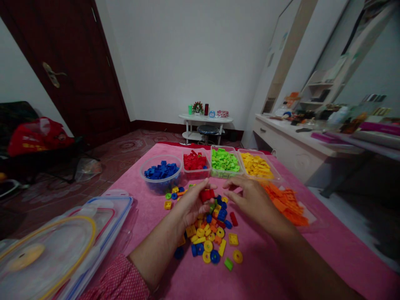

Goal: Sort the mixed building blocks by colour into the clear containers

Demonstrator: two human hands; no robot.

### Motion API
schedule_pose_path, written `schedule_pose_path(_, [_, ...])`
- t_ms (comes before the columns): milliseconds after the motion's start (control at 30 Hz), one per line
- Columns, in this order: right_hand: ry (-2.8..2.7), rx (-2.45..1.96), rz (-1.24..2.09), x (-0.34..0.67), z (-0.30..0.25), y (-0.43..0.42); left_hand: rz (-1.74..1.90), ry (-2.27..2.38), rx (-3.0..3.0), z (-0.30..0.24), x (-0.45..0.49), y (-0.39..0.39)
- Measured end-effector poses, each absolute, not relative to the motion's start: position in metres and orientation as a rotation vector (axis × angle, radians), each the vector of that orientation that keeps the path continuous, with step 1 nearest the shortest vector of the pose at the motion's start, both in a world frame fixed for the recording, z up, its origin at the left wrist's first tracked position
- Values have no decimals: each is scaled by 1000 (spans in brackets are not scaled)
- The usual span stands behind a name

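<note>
My left hand (pixel 195 204) is closed round a red toy brick (pixel 206 195), held above the loose pile. To its right, my right hand (pixel 246 193) hovers with thumb and fingers apart and nothing visible between them. Below both hands lies a mixed pile of toy bricks (pixel 208 233) in yellow, blue, orange, red and green, with round wheel-like pieces among them. Part of the pile is hidden by my left hand and forearm. A single red brick (pixel 233 218) lies at the pile's right side, and a green brick (pixel 228 263) lies near its front.
Behind the hands stand a round tub of blue bricks (pixel 144 177) and boxes of red (pixel 195 161), green (pixel 225 160) and yellow bricks (pixel 256 165). A tray of orange bricks (pixel 286 204) is at right. Stacked clear lids (pixel 106 221) lie at left on the pink cloth (pixel 262 275).
</note>
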State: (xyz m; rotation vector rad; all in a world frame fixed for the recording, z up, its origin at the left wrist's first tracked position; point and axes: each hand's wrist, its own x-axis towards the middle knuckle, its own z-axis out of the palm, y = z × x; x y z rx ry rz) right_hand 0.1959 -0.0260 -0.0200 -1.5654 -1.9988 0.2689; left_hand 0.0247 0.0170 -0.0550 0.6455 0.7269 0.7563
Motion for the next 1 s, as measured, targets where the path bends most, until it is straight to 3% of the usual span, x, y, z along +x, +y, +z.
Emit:
schedule_pose_path(133, [-2323,-1935,349,208,-33,-28,918,814,688,-57,20,23])
schedule_pose_path(300, [-2449,-1930,368,207,-39,-33,963,881,897,-58,13,29])
schedule_pose_path(433, [-2455,-1806,281,196,-30,-38,828,1047,1518,-56,2,34])
schedule_pose_path(633, [-2586,-1728,462,183,-33,-39,187,1081,2121,-48,-9,24])
schedule_pose_path(767, [-2457,-2002,188,183,-30,-39,188,1231,2217,-47,-6,15])
schedule_pose_path(1000, [-2522,-2004,278,169,-22,-44,321,1108,2143,-53,-5,15])
